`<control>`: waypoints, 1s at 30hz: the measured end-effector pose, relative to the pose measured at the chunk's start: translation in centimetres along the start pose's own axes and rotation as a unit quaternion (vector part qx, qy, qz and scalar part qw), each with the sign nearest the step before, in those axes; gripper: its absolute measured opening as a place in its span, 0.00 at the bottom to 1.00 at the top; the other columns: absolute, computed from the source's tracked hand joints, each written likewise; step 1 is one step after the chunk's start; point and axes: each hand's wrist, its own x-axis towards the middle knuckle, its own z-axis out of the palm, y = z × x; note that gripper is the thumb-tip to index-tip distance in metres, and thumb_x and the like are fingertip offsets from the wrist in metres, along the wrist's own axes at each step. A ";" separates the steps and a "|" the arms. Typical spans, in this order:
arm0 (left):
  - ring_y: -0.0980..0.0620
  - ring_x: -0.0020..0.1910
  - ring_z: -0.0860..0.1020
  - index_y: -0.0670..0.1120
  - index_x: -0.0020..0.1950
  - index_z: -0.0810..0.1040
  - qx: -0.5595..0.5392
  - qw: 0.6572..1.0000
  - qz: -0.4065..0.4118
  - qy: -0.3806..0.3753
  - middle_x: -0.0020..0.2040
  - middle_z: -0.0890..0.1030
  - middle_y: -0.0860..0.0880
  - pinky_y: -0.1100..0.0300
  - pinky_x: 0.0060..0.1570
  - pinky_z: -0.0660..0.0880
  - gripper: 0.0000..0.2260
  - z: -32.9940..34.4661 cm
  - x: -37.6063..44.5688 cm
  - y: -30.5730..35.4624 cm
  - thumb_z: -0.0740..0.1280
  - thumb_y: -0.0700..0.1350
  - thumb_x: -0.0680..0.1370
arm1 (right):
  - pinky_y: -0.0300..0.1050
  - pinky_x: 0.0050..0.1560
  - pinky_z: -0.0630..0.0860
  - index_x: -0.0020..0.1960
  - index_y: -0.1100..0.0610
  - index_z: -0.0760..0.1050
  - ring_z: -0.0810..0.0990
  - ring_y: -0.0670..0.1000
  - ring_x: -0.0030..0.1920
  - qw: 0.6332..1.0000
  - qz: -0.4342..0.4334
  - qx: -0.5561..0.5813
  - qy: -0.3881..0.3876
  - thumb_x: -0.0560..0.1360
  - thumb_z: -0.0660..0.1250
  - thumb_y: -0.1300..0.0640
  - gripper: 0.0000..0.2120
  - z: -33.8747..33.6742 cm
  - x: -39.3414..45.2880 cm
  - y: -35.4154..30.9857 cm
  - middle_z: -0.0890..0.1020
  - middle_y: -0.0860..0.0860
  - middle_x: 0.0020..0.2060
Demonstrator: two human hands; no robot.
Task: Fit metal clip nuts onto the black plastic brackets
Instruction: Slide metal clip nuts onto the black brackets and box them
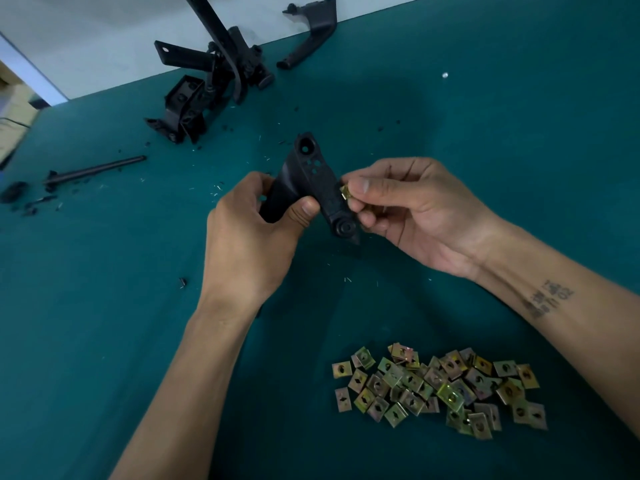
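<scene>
My left hand (pixel 249 233) grips a black plastic bracket (pixel 311 178) above the green table, thumb across its middle. The bracket's holed end points away from me and its round boss points toward me. At the bracket's right edge my right hand (pixel 405 209) pinches a brass-coloured metal clip nut (pixel 344 192) between thumb and fingers. The clip nut touches the bracket's edge. A loose pile of several more clip nuts (pixel 440 386) lies on the table near my right forearm.
A heap of black brackets (pixel 207 84) sits at the back left, and one curved bracket (pixel 311 32) lies at the table's far edge. A black rod (pixel 97 168) and plastic scraps lie at the left. The green table (pixel 519 133) carries small shavings.
</scene>
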 end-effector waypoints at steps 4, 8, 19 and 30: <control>0.42 0.29 0.78 0.53 0.43 0.74 0.006 1.000 -0.001 -0.002 0.30 0.79 0.48 0.41 0.31 0.77 0.20 0.0 0.0 0.0 0.66 0.69 0.68 | 0.36 0.30 0.73 0.41 0.62 0.84 0.78 0.49 0.30 0.999 -0.019 -0.024 0.021 0.69 0.74 0.61 0.04 0.4 -0.2 0.0 0.82 0.55 0.33; 0.42 0.28 0.78 0.53 0.43 0.74 0.007 1.000 0.003 -0.002 0.30 0.79 0.48 0.41 0.30 0.77 0.19 0.1 0.0 -0.1 0.67 0.68 0.69 | 0.36 0.31 0.74 0.38 0.60 0.84 0.78 0.48 0.32 0.999 -0.016 -0.034 0.027 0.68 0.74 0.61 0.02 0.5 -0.2 0.0 0.81 0.54 0.32; 0.40 0.29 0.77 0.52 0.44 0.75 0.002 1.000 0.005 0.002 0.31 0.79 0.46 0.39 0.30 0.76 0.20 0.1 0.0 0.1 0.67 0.68 0.69 | 0.39 0.31 0.72 0.37 0.55 0.84 0.75 0.49 0.33 0.991 -0.068 -0.096 0.056 0.68 0.74 0.56 0.03 0.7 -0.5 0.8 0.79 0.54 0.32; 0.41 0.30 0.78 0.52 0.45 0.75 0.013 1.000 -0.001 0.018 0.31 0.79 0.48 0.40 0.32 0.77 0.20 0.3 0.0 0.2 0.67 0.68 0.68 | 0.37 0.27 0.70 0.36 0.61 0.81 0.76 0.46 0.28 0.983 -0.081 -0.144 0.083 0.75 0.72 0.69 0.10 0.9 -0.5 0.7 0.80 0.52 0.27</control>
